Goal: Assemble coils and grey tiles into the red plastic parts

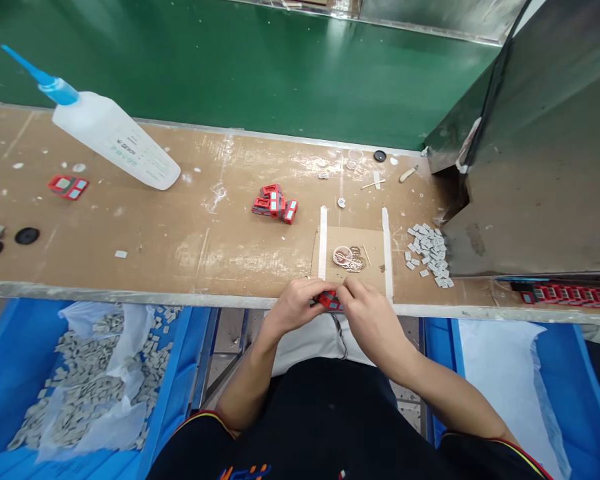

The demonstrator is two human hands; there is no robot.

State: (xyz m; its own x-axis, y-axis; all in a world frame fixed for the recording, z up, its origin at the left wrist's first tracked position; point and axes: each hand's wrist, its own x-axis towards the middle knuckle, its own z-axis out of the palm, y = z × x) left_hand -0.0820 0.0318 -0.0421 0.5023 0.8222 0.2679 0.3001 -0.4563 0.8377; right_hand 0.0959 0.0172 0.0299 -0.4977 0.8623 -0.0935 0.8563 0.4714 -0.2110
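Green surface (280,67) across the back, cardboard-topped bench (150,260) in front of it. Dark metal housing (545,167) takes up the right end. Below the bench edge, left blue bin (180,360) has grey tiles and crumpled plastic in it; right blue bin (573,380) has a white sheet. Bottle (117,143) with blue nozzle at bench left.

Left hand (297,303) closed on one end of the red piece (331,302), which sits at the bench's front edge, between both hands. Right hand (367,310) — fingers bunched together at the piece's other end; can't tell if they grip it or something small.

Row of red parts (580,295) far right, by the housing's base. Tile pile (430,253) loose, just left of the housing. Red cluster (275,203) mid-bench, lone red block (69,187) near the bottle. Two tape strips (323,240) flank a small round dish (341,256) — just beyond the hands. Black disc (27,236) at far left.
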